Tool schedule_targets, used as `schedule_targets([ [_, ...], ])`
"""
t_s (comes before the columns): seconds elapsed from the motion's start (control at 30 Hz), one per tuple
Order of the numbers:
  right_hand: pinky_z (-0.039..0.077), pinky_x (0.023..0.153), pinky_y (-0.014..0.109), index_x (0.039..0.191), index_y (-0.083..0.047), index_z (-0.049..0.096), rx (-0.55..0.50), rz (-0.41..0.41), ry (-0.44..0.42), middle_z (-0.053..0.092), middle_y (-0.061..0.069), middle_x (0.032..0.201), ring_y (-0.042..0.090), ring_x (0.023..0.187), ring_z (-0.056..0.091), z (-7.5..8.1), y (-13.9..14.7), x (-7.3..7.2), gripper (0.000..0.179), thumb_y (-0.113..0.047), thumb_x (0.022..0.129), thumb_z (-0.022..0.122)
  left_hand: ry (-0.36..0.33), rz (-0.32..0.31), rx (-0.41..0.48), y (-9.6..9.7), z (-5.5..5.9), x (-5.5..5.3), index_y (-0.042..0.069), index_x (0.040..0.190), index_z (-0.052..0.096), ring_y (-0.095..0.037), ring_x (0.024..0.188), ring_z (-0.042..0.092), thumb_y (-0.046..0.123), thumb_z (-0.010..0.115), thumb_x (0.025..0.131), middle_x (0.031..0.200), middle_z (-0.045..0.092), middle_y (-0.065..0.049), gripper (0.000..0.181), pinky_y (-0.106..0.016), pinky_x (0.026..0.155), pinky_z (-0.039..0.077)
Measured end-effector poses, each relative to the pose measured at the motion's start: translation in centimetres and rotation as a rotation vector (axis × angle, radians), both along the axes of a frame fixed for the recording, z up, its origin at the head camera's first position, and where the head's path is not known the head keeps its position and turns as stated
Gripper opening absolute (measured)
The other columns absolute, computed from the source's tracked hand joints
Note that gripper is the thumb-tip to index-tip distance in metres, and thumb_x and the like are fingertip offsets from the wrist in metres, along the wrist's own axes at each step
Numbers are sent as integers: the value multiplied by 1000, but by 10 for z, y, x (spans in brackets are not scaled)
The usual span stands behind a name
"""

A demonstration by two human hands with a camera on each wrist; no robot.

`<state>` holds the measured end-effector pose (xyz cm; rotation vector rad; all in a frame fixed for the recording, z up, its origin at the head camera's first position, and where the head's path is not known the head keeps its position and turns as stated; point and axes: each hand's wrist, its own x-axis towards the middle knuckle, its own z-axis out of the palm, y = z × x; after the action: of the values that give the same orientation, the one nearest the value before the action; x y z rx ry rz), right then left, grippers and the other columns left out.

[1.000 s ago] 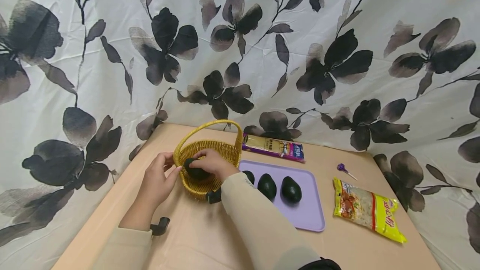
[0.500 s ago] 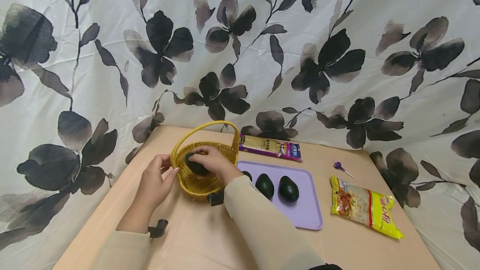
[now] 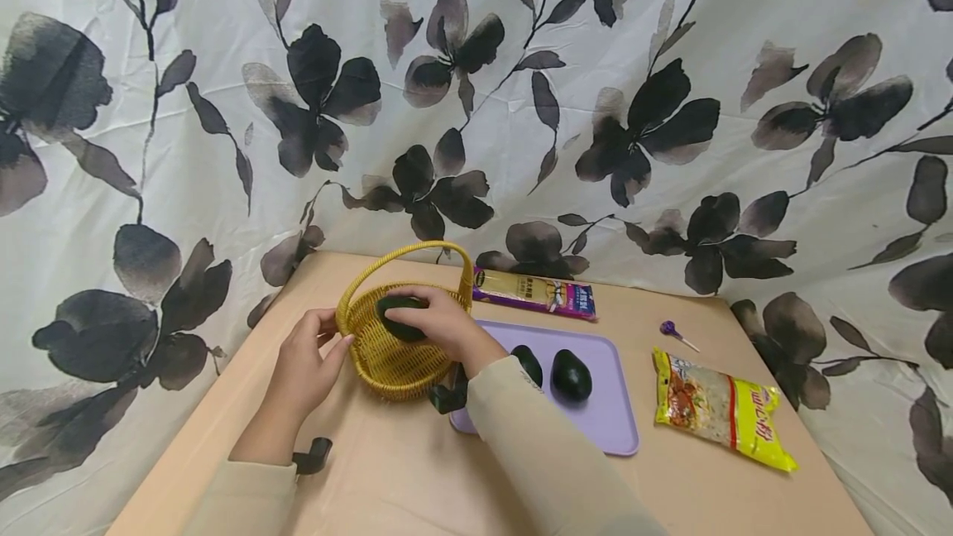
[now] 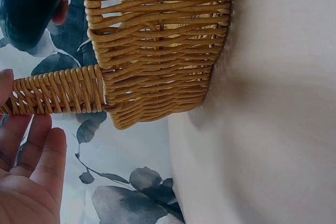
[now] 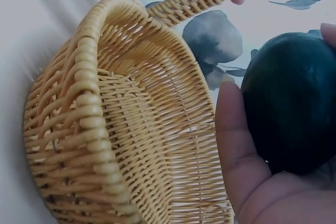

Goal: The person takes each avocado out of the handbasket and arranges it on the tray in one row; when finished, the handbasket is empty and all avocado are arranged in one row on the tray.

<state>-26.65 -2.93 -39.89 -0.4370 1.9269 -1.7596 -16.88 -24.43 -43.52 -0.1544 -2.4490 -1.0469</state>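
Observation:
My left hand (image 3: 310,362) pinches the handle of a yellow wicker basket (image 3: 402,375) near its left base, thumb on one side and fingers on the other, as the left wrist view shows. My right hand (image 3: 444,323) holds a dark green avocado (image 3: 402,318) over the basket's opening, with the thumb along its near side. In the right wrist view the avocado (image 5: 291,103) is raised above the rim, and the woven floor of the basket (image 5: 131,124) shows bare. To the right, two avocados (image 3: 572,375) show on a lilac tray (image 3: 621,428), one partly covered by the right sleeve.
Behind the tray lies a purple-edged packet (image 3: 534,294). Farther right are a purple lollipop (image 3: 669,328) and a yellow food bag (image 3: 722,408). A flower-print cloth (image 3: 521,106) hangs behind the table (image 3: 372,470).
The right hand has lifted the avocado from inside the basket up to rim height and slightly right. A third avocado on the tray is now hidden by the right arm. The left hand keeps its hold.

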Motion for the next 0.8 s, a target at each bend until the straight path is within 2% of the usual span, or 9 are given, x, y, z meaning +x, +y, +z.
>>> schedule_targets([
  [0.1, 63, 91, 55, 137, -19, 64, -31, -11, -17, 60, 6, 132, 25, 108, 68, 0, 5, 1, 47, -27, 93, 78, -2, 1, 2, 1, 1, 0, 4, 131, 52, -34, 119, 63, 7, 70, 97, 126, 62, -14, 39, -52, 102, 57],
  [0.2, 60, 91, 63, 135, -18, 65, -55, -14, -28, 59, 7, 131, 27, 108, 66, -2, 9, 2, 46, -25, 92, 79, -4, 4, 1, 1, 1, 1, 4, 131, 52, -34, 119, 63, 7, 70, 97, 126, 61, -14, 39, -52, 102, 57],
  [0.3, 60, 92, 63, 132, -19, 67, -61, -9, -25, 60, 7, 131, 28, 111, 66, -4, 16, 2, 41, -26, 93, 78, -4, 6, -2, 2, 1, 0, 4, 130, 52, -34, 119, 64, 7, 70, 97, 125, 62, -13, 38, -51, 102, 57],
  [0.4, 61, 91, 60, 134, -19, 67, -81, -12, -41, 58, 7, 136, 29, 115, 64, -5, 22, 5, 40, -27, 96, 74, -4, 5, -4, 2, 1, 0, 3, 130, 52, -34, 118, 64, 7, 70, 97, 125, 62, -13, 38, -50, 102, 57],
  [0.6, 64, 90, 55, 139, -20, 65, -139, -20, -94, 48, 8, 151, 34, 124, 58, -3, 32, 12, 34, -23, 106, 57, -3, 12, -5, 1, 1, 1, 3, 130, 52, -33, 118, 64, 7, 70, 97, 125, 62, -13, 38, -50, 102, 58],
  [0.7, 62, 93, 57, 140, -21, 63, -148, -26, -107, 45, 9, 153, 35, 127, 56, -1, 36, 16, 34, -23, 107, 55, -4, 10, -5, 1, 1, 1, 4, 130, 52, -33, 118, 64, 7, 70, 97, 125, 62, -13, 38, -50, 102, 58],
  [0.8, 59, 96, 62, 139, -23, 63, -161, -39, -112, 46, 10, 151, 35, 127, 56, -1, 41, 20, 34, -23, 106, 59, -5, 8, -5, 1, 1, 0, 3, 130, 52, -33, 119, 63, 6, 70, 97, 125, 62, -13, 38, -50, 102, 57],
])
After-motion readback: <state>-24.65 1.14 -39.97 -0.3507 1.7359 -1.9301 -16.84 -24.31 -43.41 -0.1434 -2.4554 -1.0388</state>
